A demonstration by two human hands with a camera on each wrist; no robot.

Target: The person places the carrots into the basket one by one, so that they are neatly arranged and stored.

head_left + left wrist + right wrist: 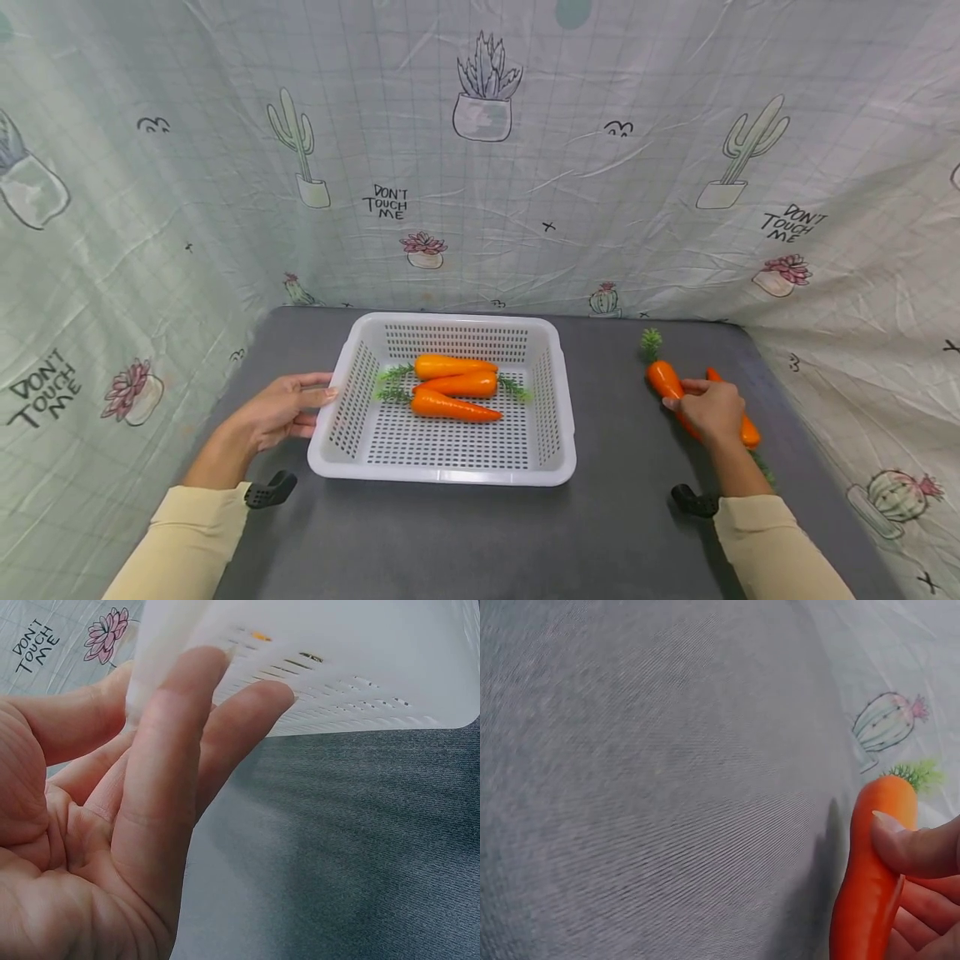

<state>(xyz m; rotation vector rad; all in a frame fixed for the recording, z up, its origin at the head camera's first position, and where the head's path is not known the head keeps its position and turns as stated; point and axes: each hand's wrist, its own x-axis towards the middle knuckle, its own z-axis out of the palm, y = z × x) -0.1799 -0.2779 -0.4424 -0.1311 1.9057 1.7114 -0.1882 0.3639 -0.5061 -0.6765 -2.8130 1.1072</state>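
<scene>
My left hand [281, 412] holds the left rim of a white slotted plastic basket [442, 477]. In the left wrist view the thumb is on one side of the basket wall and fingers reach along the other. Three orange carrots with green tops lie inside: a back carrot [450, 366], a middle carrot [468, 384] and a front carrot [453, 407]. At the right, my right hand [712, 412] grips a carrot [870, 877], thumb pressed on its thick end near the leafy top. Another carrot [750, 432] lies beside that hand, partly hidden by it.
Grey cloth covers the table [465, 542]. A pale curtain [480, 183] printed with cacti hangs behind and along both sides, close to the table edges. Black straps [272, 490] sit at both wrists.
</scene>
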